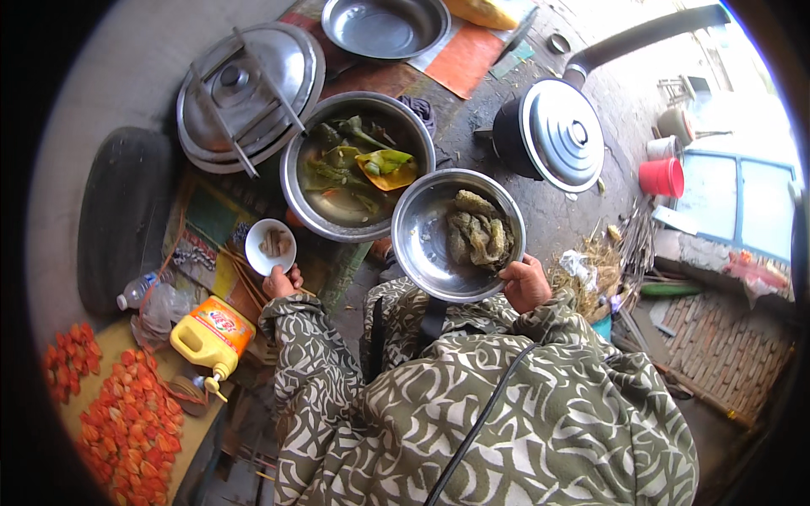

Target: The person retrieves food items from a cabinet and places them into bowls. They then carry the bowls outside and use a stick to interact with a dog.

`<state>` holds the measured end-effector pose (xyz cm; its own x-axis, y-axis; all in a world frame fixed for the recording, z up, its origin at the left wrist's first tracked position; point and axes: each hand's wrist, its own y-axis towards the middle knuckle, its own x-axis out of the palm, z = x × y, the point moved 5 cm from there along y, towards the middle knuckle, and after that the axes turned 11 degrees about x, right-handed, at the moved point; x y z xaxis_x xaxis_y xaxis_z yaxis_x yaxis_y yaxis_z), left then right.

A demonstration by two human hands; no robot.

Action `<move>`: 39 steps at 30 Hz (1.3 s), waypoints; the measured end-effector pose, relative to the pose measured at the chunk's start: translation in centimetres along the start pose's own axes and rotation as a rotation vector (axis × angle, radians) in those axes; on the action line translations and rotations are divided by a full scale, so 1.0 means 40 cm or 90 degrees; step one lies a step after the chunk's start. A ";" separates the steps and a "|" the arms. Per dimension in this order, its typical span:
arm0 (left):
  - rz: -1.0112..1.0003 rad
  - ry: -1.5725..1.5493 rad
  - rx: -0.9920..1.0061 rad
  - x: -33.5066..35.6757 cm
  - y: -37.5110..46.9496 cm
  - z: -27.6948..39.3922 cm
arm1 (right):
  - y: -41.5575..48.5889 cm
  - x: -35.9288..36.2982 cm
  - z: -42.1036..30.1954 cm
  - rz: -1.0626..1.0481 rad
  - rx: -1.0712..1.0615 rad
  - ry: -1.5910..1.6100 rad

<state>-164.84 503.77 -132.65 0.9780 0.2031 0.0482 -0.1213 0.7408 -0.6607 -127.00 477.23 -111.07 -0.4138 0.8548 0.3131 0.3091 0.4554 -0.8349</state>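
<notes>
My left hand [281,283] grips the rim of a small white bowl [253,243] that holds a few pale brown pieces [276,243]. With my right hand [526,284] I hold a shallow stainless steel bowl [424,253] by its edge, above my lap. Spongy greenish-brown pieces [478,231] lie in its right half; I cannot tell what they are. Just beyond it stands a large metal basin [292,183] of murky liquid, holding vegetable scraps [335,171] and a yellow-orange piece of rind [387,167]. The steel bowl overlaps the basin's near right edge in view.
A lidded metal pot [272,69] with a rack on top and another metal basin [386,28] stand beyond. To the right is a stove [550,136] with a flue pipe [652,35]. A yellow detergent jug [212,332] and orange husks [133,417] are at left; a red bucket [659,178] is far right.
</notes>
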 end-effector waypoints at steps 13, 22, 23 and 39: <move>0.044 0.172 0.128 0.107 -0.394 0.042 | -0.032 -0.279 0.000 0.011 0.007 0.141; -0.204 0.492 0.300 0.556 -0.634 -0.058 | -0.182 -0.750 -0.063 0.124 -0.088 0.322; -0.217 0.542 0.292 0.603 -0.664 -0.084 | -0.207 -0.816 -0.076 0.148 -0.122 0.339; -0.519 0.851 0.439 1.258 -0.896 -0.475 | -0.355 -1.330 -0.135 0.234 -0.315 0.694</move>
<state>-108.08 475.30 -120.79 0.2273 -0.7100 -0.6665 0.7496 0.5644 -0.3457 -104.75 426.63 -113.44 0.6147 0.6045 0.5066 0.6424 -0.0109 -0.7663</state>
